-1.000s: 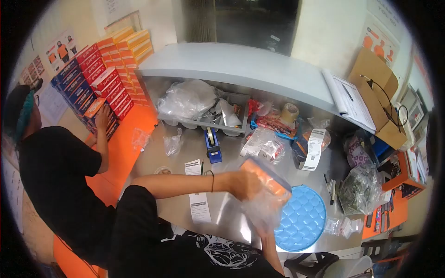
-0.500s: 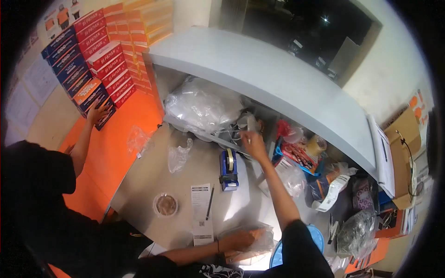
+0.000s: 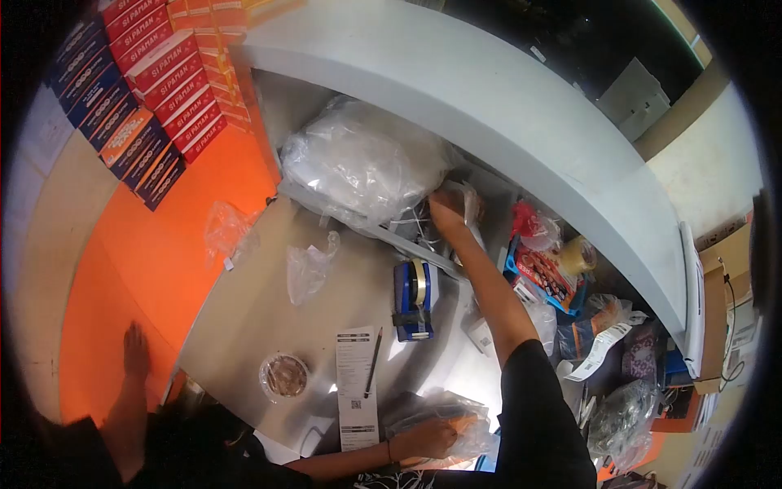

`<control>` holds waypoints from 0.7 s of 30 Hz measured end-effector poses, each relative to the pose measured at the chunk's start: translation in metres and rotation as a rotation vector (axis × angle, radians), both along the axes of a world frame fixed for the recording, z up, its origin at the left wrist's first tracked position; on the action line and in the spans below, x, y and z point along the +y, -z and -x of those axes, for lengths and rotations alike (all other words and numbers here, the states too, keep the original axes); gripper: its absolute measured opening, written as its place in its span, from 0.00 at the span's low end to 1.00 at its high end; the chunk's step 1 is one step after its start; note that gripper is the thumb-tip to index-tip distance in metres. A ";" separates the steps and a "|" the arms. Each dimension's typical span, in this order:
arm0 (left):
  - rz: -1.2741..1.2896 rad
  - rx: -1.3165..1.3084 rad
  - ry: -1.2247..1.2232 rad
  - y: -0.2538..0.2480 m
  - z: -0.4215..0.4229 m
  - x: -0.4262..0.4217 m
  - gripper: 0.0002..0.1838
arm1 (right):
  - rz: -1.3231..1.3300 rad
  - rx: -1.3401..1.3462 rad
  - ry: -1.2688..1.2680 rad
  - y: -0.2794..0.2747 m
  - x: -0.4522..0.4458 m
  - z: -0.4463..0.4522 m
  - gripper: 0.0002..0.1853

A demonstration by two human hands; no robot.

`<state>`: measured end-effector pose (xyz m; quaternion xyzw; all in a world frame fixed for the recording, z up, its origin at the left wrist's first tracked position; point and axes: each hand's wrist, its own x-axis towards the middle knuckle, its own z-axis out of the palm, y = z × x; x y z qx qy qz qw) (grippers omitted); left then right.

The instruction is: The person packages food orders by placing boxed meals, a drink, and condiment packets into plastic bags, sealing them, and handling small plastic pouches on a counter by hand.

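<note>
My left hand is closed on a clear plastic bag with something orange in it, at the near edge of the desk. My right hand reaches into the open compartment under the grey counter, among clear plastic and thin white strips. Its fingers are mostly hidden there, so I cannot tell what they grip. Left of it lies a big bundle of clear plastic. Below it stands a blue tape dispenser. Between the hands, a printed paper slip lies under a black pencil.
A round clear tub with brown contents and a crumpled plastic bag lie on the desk. At left, a co-worker's hand is over the orange surface, below stacked boxes. A blue tray of supplies sits at right.
My right hand has gone deeper into the compartment. The co-worker's hand has come down off the stacked boxes. My left hand keeps hold of the bag, and the view has shifted.
</note>
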<state>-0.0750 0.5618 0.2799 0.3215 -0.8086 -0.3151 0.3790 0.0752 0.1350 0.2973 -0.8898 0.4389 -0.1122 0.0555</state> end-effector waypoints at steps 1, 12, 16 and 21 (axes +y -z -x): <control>-0.030 -0.004 0.002 -0.008 -0.002 -0.002 0.13 | 0.095 0.008 -0.008 0.006 -0.010 0.005 0.22; -0.008 -0.027 -0.108 -0.031 -0.010 0.002 0.35 | 0.136 0.015 -0.099 -0.106 0.048 0.036 0.10; -0.004 -0.111 -0.173 -0.031 -0.003 0.016 0.29 | 0.107 0.034 -0.081 -0.135 0.055 0.065 0.10; -0.010 -0.109 -0.212 -0.006 0.010 0.042 0.23 | -0.204 -0.900 0.035 -0.145 0.178 0.187 0.10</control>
